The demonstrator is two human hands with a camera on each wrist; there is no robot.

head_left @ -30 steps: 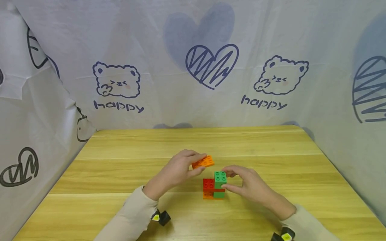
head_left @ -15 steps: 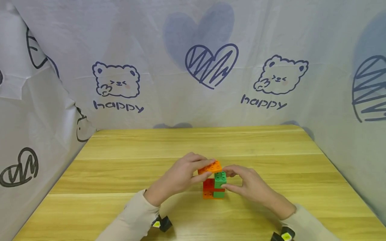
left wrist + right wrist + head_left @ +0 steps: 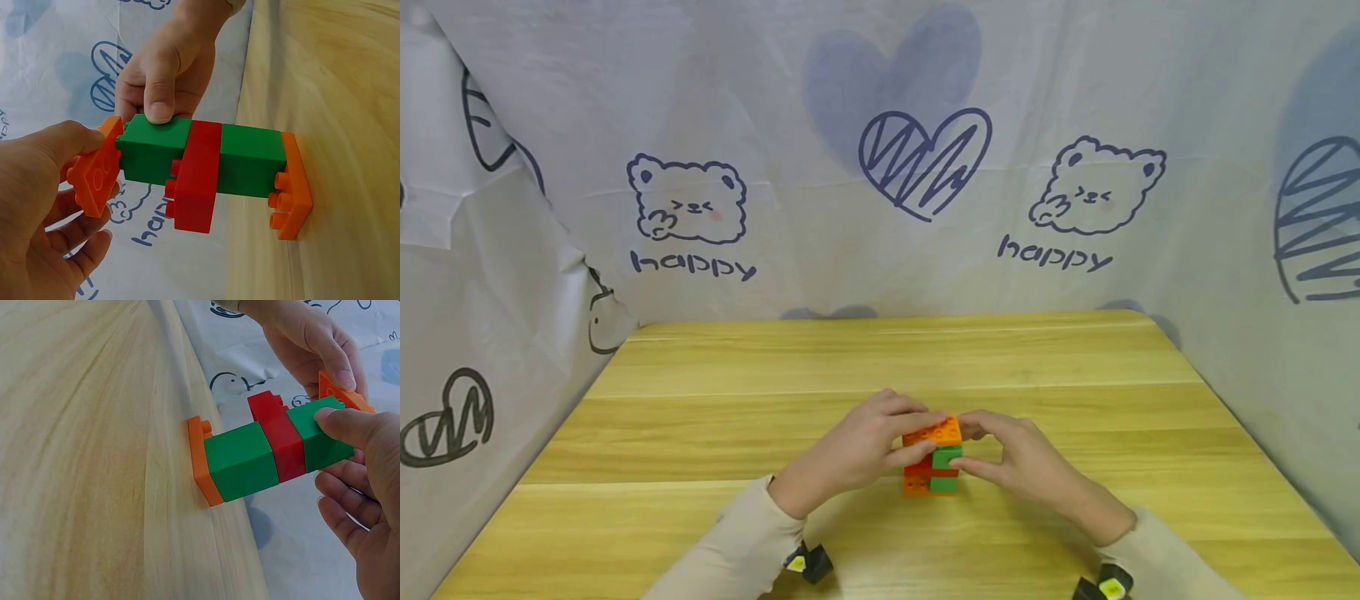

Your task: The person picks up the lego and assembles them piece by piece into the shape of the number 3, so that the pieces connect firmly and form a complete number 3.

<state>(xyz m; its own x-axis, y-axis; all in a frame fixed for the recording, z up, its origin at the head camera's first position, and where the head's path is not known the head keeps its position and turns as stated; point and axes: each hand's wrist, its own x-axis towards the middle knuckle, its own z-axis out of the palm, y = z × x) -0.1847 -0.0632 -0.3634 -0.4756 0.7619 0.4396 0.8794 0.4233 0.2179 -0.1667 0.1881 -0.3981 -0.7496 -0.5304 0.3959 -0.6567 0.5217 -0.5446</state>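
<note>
A stack of toy building bricks stands upright on the wooden table. From the bottom it has an orange plate [image 3: 299,194], a green brick [image 3: 253,159], a flat red brick [image 3: 197,200] and a second green brick [image 3: 319,434]. My left hand [image 3: 865,442] pinches another orange plate [image 3: 97,178] between thumb and fingers. That plate is slightly tilted, right at the studs on the stack's top end. My right hand [image 3: 1030,462] grips the upper green brick from the right, its thumb on the near face. Studs of the red brick and bottom plate show beside the green bricks.
The wooden table [image 3: 737,358] carries the stack near its middle front. Behind and beside it hang white cloths [image 3: 805,250] with printed hearts and bears. Each wrist wears a black camera mount, the left one [image 3: 812,562] close over the table.
My left hand has carried the orange plate rightward and toward me, from behind the stack to over the upper green brick. My right hand has kept its grip in the same spot.
</note>
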